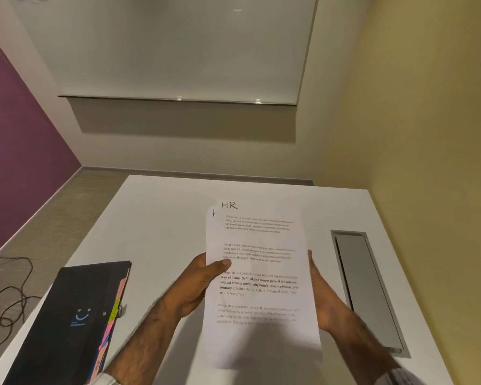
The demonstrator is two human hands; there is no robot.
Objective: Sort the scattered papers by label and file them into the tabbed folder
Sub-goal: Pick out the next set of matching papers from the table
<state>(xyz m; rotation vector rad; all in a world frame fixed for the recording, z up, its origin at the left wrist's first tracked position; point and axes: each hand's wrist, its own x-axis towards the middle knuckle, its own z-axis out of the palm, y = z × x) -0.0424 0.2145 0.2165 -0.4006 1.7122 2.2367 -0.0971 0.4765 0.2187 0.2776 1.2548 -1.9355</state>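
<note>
The HR papers, at least two sheets squared together, hang above the middle of the worktop. Their long axis runs near to far, with the "HR" heading at the far end. Our left hand grips the left edge, thumb on top, while our right hand lays straight, released fingers against the right edge. We judge sorting well along, since no loose sheets show, but filing remains: the tabbed folder lies closed at near left.
</note>
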